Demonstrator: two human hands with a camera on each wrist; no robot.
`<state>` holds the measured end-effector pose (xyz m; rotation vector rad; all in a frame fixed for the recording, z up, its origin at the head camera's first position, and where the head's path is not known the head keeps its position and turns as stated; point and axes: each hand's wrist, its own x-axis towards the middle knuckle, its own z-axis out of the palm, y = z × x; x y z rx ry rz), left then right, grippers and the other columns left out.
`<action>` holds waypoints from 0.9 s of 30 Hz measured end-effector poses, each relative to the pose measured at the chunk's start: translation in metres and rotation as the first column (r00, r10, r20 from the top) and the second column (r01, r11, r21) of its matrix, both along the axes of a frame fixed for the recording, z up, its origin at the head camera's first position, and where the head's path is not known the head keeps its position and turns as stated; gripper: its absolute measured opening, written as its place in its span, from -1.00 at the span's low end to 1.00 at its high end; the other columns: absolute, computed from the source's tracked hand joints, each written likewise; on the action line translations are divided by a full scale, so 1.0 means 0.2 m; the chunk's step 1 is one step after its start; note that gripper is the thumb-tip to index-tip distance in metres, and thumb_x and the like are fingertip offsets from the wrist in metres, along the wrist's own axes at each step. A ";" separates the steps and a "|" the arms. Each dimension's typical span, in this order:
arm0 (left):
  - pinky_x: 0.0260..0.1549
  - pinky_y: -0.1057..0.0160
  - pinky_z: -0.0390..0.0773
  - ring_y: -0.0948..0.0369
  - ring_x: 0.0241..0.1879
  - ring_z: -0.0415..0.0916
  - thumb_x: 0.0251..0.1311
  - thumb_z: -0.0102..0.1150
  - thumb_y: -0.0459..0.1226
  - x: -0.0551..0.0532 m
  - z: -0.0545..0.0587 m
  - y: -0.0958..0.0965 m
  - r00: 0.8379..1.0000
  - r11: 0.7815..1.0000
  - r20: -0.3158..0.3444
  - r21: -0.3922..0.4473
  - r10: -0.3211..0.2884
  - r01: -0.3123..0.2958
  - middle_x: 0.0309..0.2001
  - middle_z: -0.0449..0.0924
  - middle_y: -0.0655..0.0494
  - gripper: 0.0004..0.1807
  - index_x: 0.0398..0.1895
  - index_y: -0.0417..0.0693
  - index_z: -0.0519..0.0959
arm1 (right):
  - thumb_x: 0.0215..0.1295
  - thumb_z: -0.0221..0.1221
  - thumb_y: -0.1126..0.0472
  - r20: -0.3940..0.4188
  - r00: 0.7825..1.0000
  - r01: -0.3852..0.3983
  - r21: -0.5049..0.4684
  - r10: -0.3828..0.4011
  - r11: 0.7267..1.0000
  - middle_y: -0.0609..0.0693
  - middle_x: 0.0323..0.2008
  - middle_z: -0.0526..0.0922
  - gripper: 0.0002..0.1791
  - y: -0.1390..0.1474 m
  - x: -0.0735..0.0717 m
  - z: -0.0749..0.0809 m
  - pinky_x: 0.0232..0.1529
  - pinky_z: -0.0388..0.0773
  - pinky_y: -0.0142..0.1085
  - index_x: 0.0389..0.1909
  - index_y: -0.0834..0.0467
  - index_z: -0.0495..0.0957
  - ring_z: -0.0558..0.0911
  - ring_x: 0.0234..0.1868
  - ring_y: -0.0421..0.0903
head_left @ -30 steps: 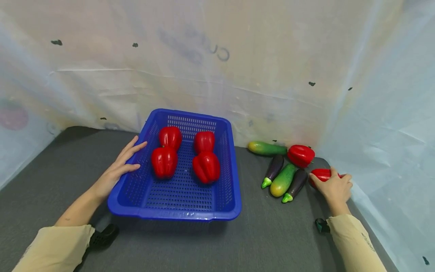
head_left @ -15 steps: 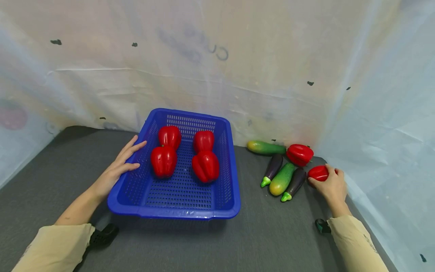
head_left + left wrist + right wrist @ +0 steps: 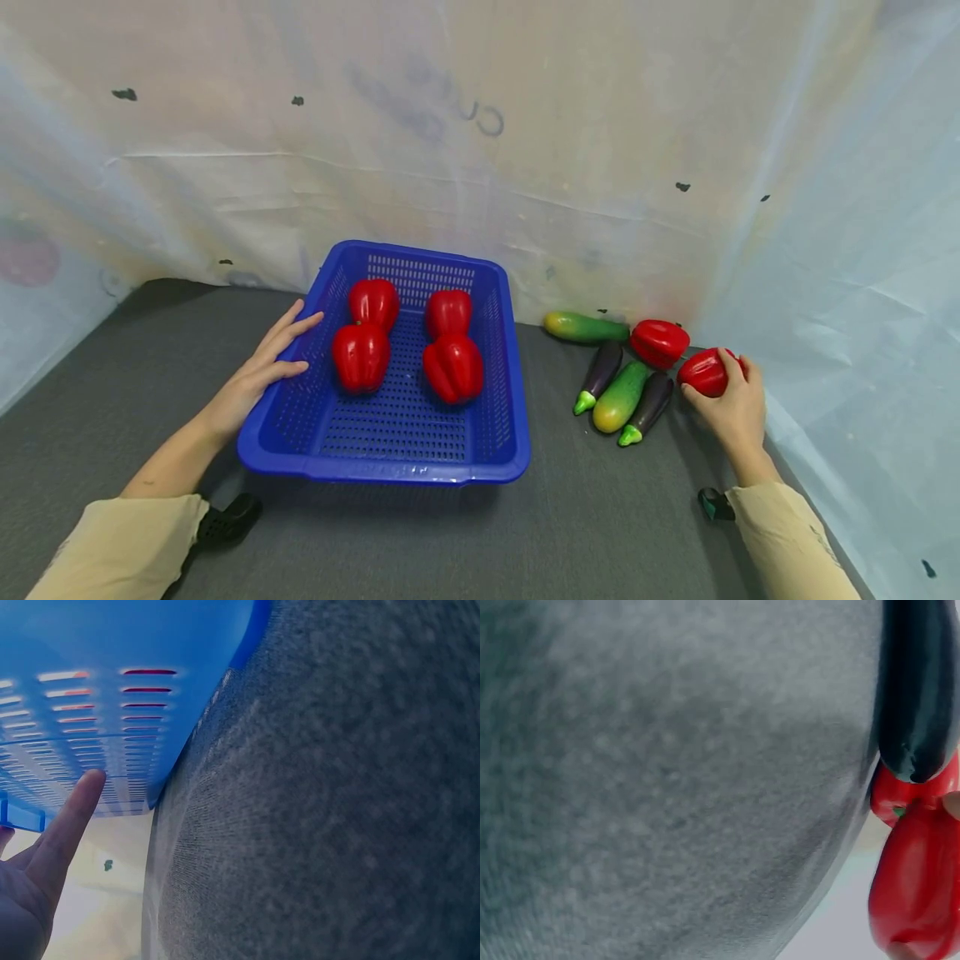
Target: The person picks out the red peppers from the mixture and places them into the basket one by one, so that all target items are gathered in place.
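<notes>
At the right of the head view my right hand [image 3: 733, 410] grips a red bell pepper [image 3: 705, 372] between thumb and fingers. The right wrist view shows the same bell pepper [image 3: 919, 881] tilted, with fingertips at its edges. My left hand [image 3: 251, 379] rests on the left side of a blue plastic basket [image 3: 390, 477], its fingers spread and fairly straight over the rim. In the left wrist view a finger [image 3: 73, 817] touches the slotted basket wall [image 3: 112, 735]. Several red bell peppers lie inside the basket, such as the front right one [image 3: 453, 368].
Left of my right hand lie another red bell pepper [image 3: 660, 343], a green-yellow cucumber-like vegetable [image 3: 585, 327], a similar one [image 3: 619, 398], and two eggplants [image 3: 602, 371], close together on the grey table [image 3: 585, 525]. Pale sheeting [image 3: 600, 125] hangs behind and on both sides.
My right hand has closed more fully around the bell pepper and lifted it slightly, turning it a little. My left hand and the basket stay in place.
</notes>
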<state>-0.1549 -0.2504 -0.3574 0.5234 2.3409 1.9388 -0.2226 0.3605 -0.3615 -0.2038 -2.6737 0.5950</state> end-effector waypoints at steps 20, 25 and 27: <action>0.09 -0.57 -0.11 -0.25 0.44 -0.57 0.45 -0.28 -0.25 0.00 0.00 0.00 1.000 1.000 -0.011 0.008 -0.008 0.009 0.53 -0.58 0.21 -0.39 0.53 0.14 -0.05 | -0.02 0.39 0.26 -0.329 0.938 -0.084 0.080 0.106 0.993 0.24 0.43 0.13 -0.12 -0.05 -0.02 0.03 0.06 0.37 0.32 0.39 0.10 0.26 0.22 0.35 0.31; 0.09 -0.56 -0.08 -0.26 0.44 -0.53 0.45 -0.29 -0.25 0.00 0.00 0.00 1.000 1.000 -0.009 0.013 -0.008 0.008 0.53 -0.58 0.20 -0.39 0.53 0.15 -0.05 | -0.04 0.40 0.27 -0.325 0.936 -0.108 0.104 0.136 0.989 0.22 0.44 0.12 -0.10 -0.06 -0.03 0.03 0.05 0.38 0.32 0.40 0.08 0.25 0.21 0.36 0.30; 0.09 -0.57 -0.08 -0.27 0.44 -0.53 0.45 -0.29 -0.25 0.00 0.00 0.00 1.000 1.000 -0.006 0.012 -0.007 0.007 0.53 -0.59 0.19 -0.39 0.53 0.15 -0.05 | -0.04 0.40 0.28 -0.325 0.933 -0.124 0.116 0.156 0.985 0.21 0.44 0.11 -0.09 -0.07 -0.03 0.03 0.05 0.38 0.32 0.40 0.07 0.25 0.20 0.36 0.30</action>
